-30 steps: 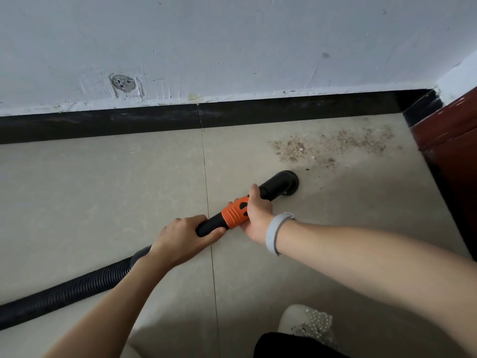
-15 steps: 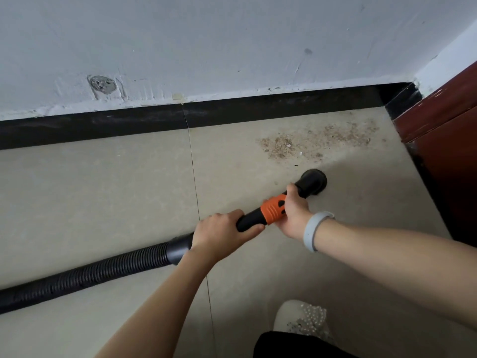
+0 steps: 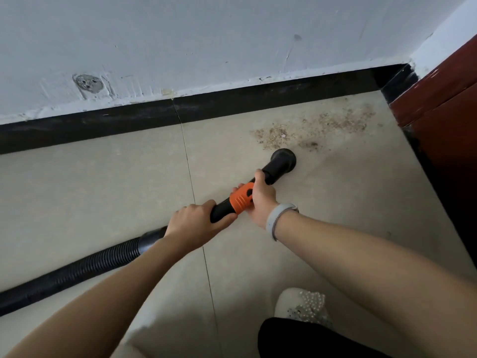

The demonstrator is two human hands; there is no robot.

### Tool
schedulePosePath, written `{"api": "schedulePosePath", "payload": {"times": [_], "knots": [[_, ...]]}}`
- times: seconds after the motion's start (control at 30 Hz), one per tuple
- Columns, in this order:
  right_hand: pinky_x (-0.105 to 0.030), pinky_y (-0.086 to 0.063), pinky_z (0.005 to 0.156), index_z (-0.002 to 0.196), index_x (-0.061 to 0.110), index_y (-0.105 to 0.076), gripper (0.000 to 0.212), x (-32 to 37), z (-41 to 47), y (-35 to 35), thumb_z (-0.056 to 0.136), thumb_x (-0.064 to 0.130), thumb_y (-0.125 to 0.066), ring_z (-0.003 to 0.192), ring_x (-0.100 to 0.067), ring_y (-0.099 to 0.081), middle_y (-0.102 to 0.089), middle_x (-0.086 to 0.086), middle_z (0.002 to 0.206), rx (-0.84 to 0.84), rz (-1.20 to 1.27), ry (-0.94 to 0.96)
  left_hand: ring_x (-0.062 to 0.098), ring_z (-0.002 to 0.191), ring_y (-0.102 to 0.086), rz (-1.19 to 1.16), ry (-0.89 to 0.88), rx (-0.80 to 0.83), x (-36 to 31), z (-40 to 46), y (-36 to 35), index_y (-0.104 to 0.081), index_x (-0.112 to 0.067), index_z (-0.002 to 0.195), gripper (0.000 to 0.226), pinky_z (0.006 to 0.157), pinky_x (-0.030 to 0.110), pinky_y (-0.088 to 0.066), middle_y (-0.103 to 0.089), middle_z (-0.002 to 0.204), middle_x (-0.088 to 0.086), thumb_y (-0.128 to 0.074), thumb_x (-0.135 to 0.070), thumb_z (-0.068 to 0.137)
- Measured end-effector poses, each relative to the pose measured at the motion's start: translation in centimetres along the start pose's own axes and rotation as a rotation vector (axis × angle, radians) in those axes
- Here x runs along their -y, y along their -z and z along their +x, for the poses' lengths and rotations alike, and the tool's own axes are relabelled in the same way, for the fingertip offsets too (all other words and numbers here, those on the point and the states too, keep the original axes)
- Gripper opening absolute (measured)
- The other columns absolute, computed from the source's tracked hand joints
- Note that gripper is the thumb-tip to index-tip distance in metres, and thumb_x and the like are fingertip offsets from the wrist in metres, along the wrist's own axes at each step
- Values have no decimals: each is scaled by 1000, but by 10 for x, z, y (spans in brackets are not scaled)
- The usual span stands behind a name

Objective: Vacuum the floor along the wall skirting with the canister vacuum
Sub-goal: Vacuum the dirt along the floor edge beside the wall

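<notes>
Down on the tiled floor (image 3: 335,215), the black nozzle (image 3: 283,158) of the vacuum sits mouth-down just short of a scatter of brown crumbs and dust (image 3: 312,130), its round rim close to the nearest edge of that patch. The dirt lies near the far right corner of the floor, a little out from the black skirting (image 3: 258,99) that runs along the foot of the pale wall (image 3: 232,34). From the nozzle the rigid tube slants back toward the person, with an orange collar (image 3: 240,198) partway along it. The right hand (image 3: 262,200) is wrapped round the tube at that collar, fingers curled over the top, a grey band (image 3: 278,219) on its wrist. The left hand (image 3: 196,223) grips the black tube just behind the collar, fingers closed round it and thumb lying along the tube toward the orange part. Behind that hand the ribbed black hose (image 3: 77,271) trails off across the floor to the left edge. A dark red cabinet (image 3: 449,120) stands against the right side by the corner. A grey round patch (image 3: 89,83) marks the wall low down at the left. Near the bottom a pale slipper with beads (image 3: 302,303) rests on the tiles.
</notes>
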State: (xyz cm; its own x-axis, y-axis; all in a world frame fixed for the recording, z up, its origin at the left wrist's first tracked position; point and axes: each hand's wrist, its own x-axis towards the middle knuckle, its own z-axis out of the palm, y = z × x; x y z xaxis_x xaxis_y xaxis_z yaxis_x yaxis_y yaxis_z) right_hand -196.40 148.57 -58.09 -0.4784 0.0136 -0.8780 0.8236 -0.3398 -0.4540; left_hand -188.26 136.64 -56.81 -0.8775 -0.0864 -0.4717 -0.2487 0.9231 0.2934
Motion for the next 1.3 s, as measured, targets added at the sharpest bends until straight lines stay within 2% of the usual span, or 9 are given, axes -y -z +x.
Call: {"api": "schedulePosePath", "payload": {"times": [0.23, 0.37, 0.67, 0.83, 0.97, 1.03, 1.13, 1.23, 1.3], "knots": [[-40, -55, 80, 119, 10, -42, 36, -25, -25, 32, 96, 36, -50, 65, -22, -62, -59, -11, 80, -76, 122, -3, 12, 60, -50, -55, -83, 225, -10, -18, 1, -44, -24, 81, 43, 52, 24, -33, -50, 66, -6, -41, -66, 87], [-39, -55, 79, 126, 8, -42, 42, -28, -35, 44, 95, 33, -54, 65, -21, -61, -58, -12, 80, -88, 229, 17, 14, 63, -54, -25, -144, 229, -17, -23, 1, -46, -25, 84, 40, 56, 26, -39, -52, 67, -6, -40, -65, 88], [-46, -49, 97, 128, 11, -37, 40, -78, -54, 40, 98, 36, -48, 72, -21, -62, -57, -10, 84, -116, 227, 0, 16, 68, -57, 31, -223, 258, 28, -52, -12, -48, -27, 79, 39, 58, 27, -38, -57, 70, -5, -42, -65, 87], [-44, -53, 89, 129, 7, -39, 45, -116, -61, 2, 97, 37, -47, 78, -26, -63, -59, -9, 82, -102, 83, -35, 19, 67, -55, 25, -54, 155, 74, -82, -13, -45, -24, 69, 46, 58, 29, -37, -55, 63, -8, -45, -68, 82], [-40, -55, 75, 126, 6, -40, 42, -125, -60, -25, 97, 36, -46, 65, -24, -60, -57, -8, 70, -25, 51, -69, 25, 72, -60, -14, 97, 29, 98, -101, -18, -50, -20, 73, 58, 60, 31, -38, -58, 63, -4, -42, -78, 74], [-36, -54, 65, 123, 7, -40, 37, -130, -65, -14, 98, 34, -46, 58, -21, -59, -56, -8, 68, -45, 105, -79, 23, 68, -58, 21, 79, 37, 98, -105, -21, -49, -22, 72, 64, 58, 30, -36, -57, 62, -5, -37, -84, 68], [-40, -55, 73, 118, 11, -41, 33, -134, -71, 18, 98, 37, -46, 59, -21, -61, -58, -8, 70, -138, 163, -58, 17, 65, -53, 78, -44, 139, 79, -101, -31, -48, -27, 73, 67, 56, 29, -34, -51, 60, -8, -27, -88, 59], [-39, -54, 71, 104, 10, -44, 26, -116, -61, 26, 98, 36, -45, 56, -21, -59, -56, -7, 66, -195, 125, 10, 20, 78, -62, 58, -70, 145, 59, -85, -36, -50, -26, 78, 54, 62, 29, -38, -53, 67, -7, -41, -80, 75], [-38, -52, 66, 106, 6, -42, 27, -99, -50, 14, 99, 33, -44, 55, -22, -56, -54, -9, 66, -184, 111, 37, 24, 80, -63, 34, -41, 73, 54, -74, -30, -47, -26, 74, 52, 64, 30, -39, -52, 67, -6, -41, -77, 77]]}}
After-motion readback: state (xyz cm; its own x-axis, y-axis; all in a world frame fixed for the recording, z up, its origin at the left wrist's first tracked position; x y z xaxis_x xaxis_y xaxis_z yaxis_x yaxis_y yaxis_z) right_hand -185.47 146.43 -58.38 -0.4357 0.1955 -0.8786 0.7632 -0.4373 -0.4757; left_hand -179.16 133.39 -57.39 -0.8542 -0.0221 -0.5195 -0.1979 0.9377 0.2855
